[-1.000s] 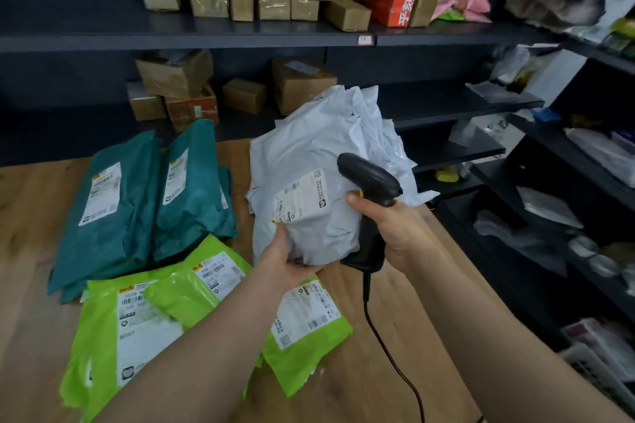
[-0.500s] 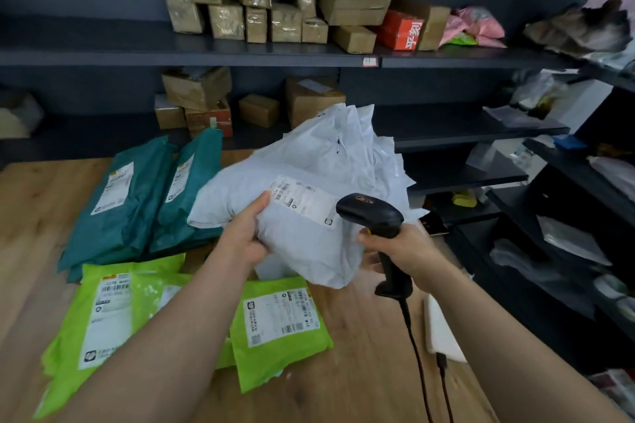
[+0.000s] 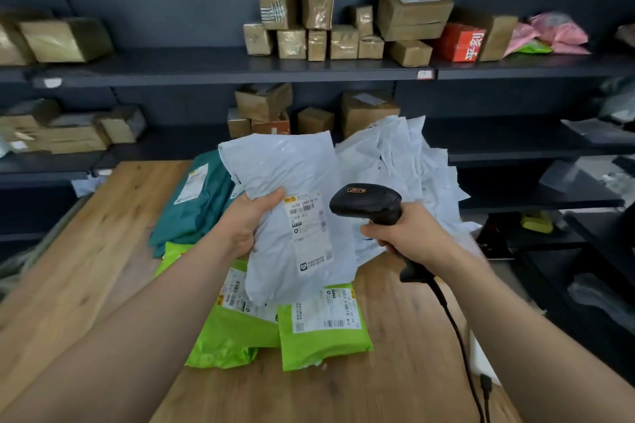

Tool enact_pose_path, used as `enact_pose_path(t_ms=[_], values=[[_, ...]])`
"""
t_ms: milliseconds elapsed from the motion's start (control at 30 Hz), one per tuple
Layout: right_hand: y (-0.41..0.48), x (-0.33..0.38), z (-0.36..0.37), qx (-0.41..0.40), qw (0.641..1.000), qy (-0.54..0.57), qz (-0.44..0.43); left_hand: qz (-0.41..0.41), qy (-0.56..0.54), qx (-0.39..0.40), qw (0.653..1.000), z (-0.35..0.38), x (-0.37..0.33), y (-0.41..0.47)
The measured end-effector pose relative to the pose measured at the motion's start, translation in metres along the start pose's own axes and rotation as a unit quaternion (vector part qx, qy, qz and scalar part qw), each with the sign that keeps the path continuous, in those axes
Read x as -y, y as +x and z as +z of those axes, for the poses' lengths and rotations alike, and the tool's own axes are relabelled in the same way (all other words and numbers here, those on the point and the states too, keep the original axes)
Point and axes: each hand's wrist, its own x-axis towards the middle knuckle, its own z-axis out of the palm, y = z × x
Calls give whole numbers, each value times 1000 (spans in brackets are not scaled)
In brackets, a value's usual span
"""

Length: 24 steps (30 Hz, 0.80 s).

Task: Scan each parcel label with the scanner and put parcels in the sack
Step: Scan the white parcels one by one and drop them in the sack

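My left hand (image 3: 249, 221) grips a white plastic parcel (image 3: 292, 182) by its left edge and holds it upright above the table. Its label (image 3: 307, 230) faces me. My right hand (image 3: 409, 233) holds a black corded scanner (image 3: 366, 201), whose head sits just right of the label and points left at it. Behind the scanner lies a heap of white mailers (image 3: 405, 168). Green parcels (image 3: 319, 330) lie on the wooden table (image 3: 103, 251) under the held parcel. Teal parcels (image 3: 196, 203) lie further back on the left. No sack shows in view.
Dark shelves (image 3: 223, 67) with several cardboard boxes (image 3: 412, 15) run behind the table. More shelving (image 3: 567, 199) stands to the right. The scanner cable (image 3: 457, 336) hangs down past the table's right edge, near a white object (image 3: 481, 359).
My left hand has turned the white parcel from lying flat to upright, with the label toward me. The scanner rose and now sits level with the label. The view shifted left.
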Motion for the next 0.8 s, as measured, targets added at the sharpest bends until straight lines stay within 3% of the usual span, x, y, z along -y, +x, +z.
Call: enact_pose_path(t_ms=[200,800], values=[[-5,-2,6,18,1000,24,10,28,-20,-28,999,0,10,-5],[-3,-4,0,32,999,39,9,7,-41,-51,998,-4,10,4]])
